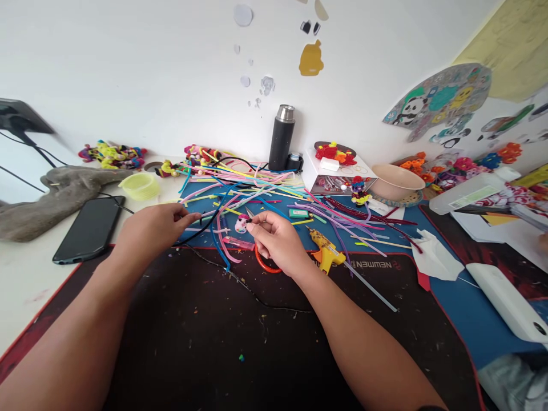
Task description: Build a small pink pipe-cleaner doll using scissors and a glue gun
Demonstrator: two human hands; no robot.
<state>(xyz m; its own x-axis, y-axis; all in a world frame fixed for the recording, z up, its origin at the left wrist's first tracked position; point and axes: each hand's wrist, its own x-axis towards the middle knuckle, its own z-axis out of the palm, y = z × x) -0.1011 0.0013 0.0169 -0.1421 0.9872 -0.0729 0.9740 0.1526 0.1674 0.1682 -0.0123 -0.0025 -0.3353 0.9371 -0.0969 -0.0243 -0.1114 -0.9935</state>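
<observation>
My left hand (159, 229) is closed in a pinch over the heap of pipe cleaners. A small dark piece (201, 218) shows at its fingertips; its kind is unclear. My right hand (274, 237) is also closed, with a small pink-and-white doll head (241, 224) at its thumb and fingertips. Under the right hand lie scissors with an orange-red handle (266, 264), partly hidden by the palm. Just below the doll head is a pink lighter-like object (238, 244). Pastel pipe cleaners (244, 197) spread behind both hands.
A yellow glue gun (326, 251) lies right of my right hand. Behind stand a black thermos (282, 138) and a white box (342, 177). A phone (89, 229) lies left. A black cable (252, 292) crosses the dark mat (205, 342). Another person's hand (543, 242) shows at far right.
</observation>
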